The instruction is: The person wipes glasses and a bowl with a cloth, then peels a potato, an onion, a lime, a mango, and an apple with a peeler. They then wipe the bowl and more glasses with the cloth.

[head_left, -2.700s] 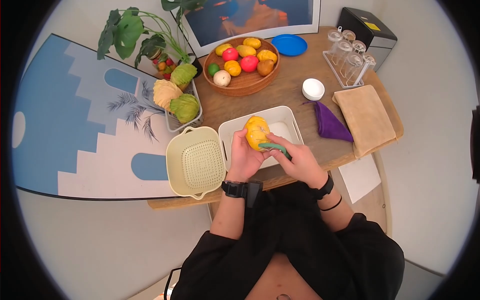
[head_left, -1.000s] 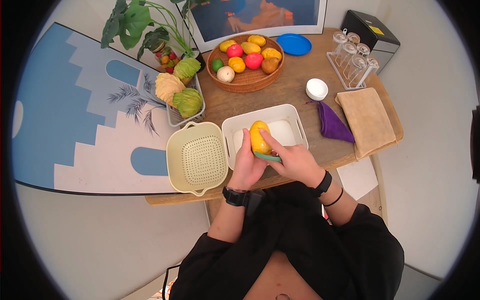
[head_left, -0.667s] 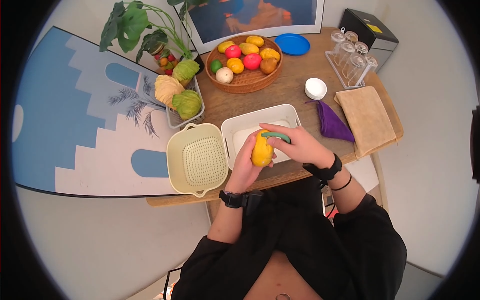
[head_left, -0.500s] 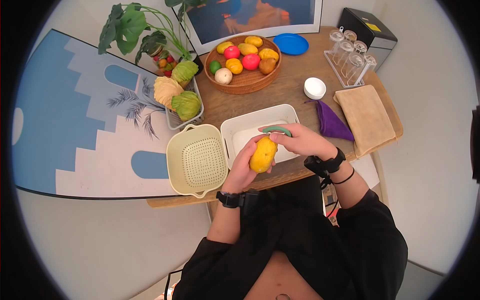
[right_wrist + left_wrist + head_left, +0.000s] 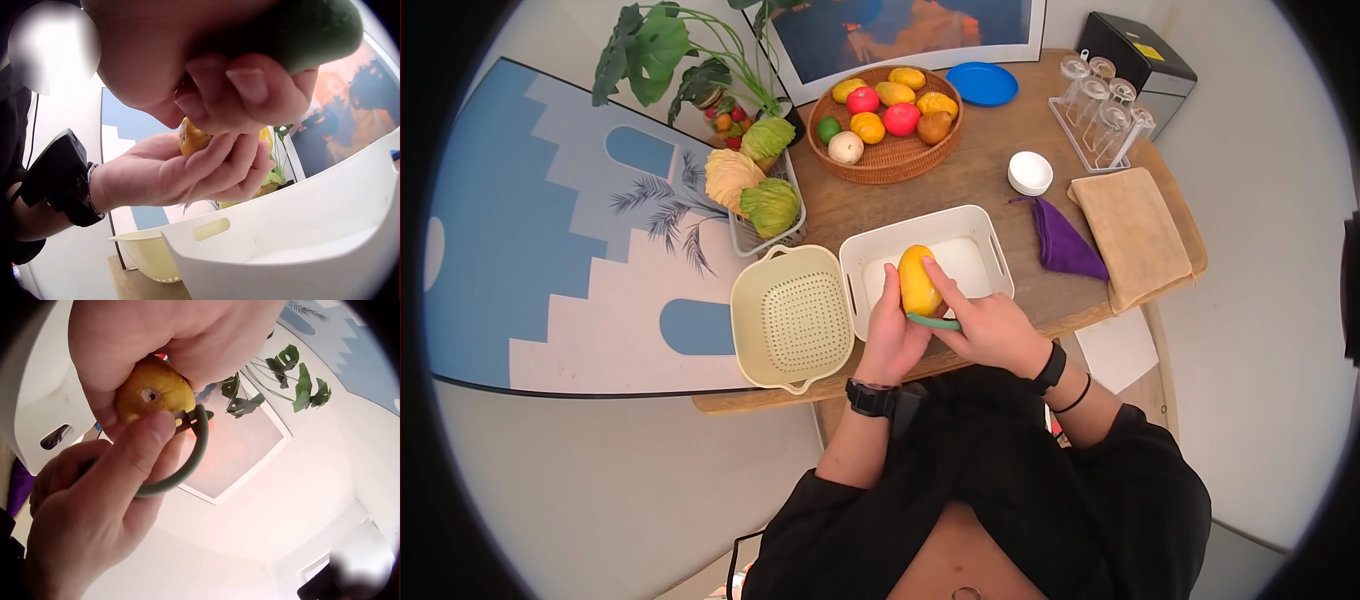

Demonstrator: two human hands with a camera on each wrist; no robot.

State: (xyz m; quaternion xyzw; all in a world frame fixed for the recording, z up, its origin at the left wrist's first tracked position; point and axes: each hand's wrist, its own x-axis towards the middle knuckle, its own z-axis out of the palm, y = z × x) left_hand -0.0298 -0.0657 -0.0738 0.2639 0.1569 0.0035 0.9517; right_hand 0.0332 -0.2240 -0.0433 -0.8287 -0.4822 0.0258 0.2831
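A: Item one, far left?
B: Pale yellow colander (image 5: pixel 805 322), perforated, beside the white tub (image 5: pixel 972 258).

A: Next?
B: Left hand (image 5: pixel 890 335), clamped on the yellow fruit (image 5: pixel 917 280), fingers curled round its left side and underside.

A: The fruit's place and lie?
B: Held up over the tub's near part in the head view; long axis running away from the body, far end tipped slightly left.

A: Then?
B: Green peeler (image 5: pixel 937 322), set crosswise at the near end (blade contact: cannot tell).

A: Last, rightmost?
B: Right hand (image 5: pixel 998 328), clamped on the peeler, index finger laid along the fruit's upper side. The fruit lies to its left and away from the body. Both hands touch it, so neither is nearer; a stroke along that axis would, I judge, run lengthwise.
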